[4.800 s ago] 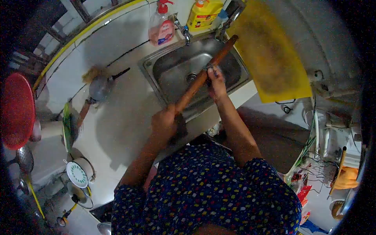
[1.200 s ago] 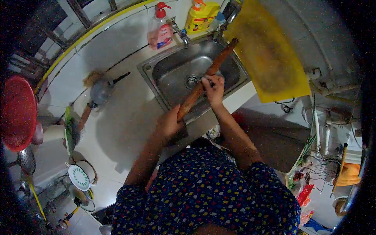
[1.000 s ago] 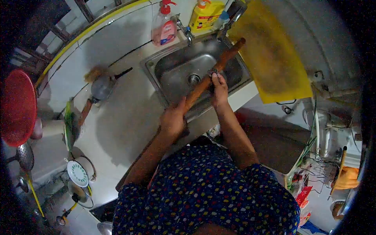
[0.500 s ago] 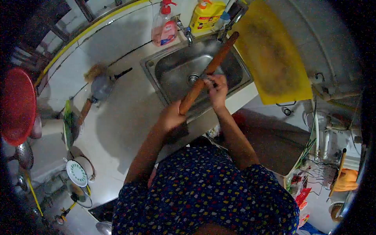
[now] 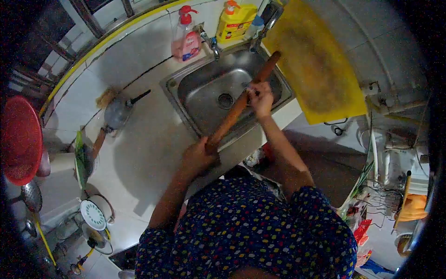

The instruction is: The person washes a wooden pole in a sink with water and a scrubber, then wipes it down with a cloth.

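While left hand [image 5: 200,156] holds rod [image 5: 228,122], right hand [image 5: 261,99] has moved up it

Light is dim and uneven, its source unseen. Broad soft shadows darken the tabletop [image 5: 162,116]; dull highlights streak the sink [image 5: 204,86]. Detail around the right hand [image 5: 261,98] is soft. Grain speckles everything, and straight lines bow toward blackened edges.

No lettering is legible on the pink bottle [image 5: 187,43] or yellow bottle [image 5: 236,24].
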Demonstrator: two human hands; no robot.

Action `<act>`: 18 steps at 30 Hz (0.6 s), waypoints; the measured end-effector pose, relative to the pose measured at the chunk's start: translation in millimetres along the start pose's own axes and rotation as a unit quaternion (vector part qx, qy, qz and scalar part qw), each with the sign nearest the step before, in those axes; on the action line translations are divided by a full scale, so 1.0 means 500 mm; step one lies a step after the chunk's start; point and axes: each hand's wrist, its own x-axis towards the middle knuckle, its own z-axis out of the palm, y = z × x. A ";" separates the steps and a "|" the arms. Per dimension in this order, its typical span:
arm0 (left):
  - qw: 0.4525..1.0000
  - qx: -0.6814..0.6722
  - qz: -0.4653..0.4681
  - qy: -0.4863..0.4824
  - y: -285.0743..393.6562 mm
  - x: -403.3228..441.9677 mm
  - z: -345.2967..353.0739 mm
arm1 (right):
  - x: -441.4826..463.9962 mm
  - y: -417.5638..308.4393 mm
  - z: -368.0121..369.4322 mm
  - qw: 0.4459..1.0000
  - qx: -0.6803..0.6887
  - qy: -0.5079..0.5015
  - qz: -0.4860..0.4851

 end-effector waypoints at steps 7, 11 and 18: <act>0.998 -0.016 -0.050 -0.020 0.011 0.025 -0.006 | -0.178 -0.146 0.041 0.950 0.274 -0.129 0.080; 0.999 0.007 -0.050 -0.019 0.000 0.035 0.012 | -0.035 -0.044 0.018 0.997 0.009 -0.040 -0.067; 0.999 0.045 -0.018 -0.011 0.008 0.032 -0.005 | -0.151 -0.010 0.086 0.985 0.163 -0.057 -0.012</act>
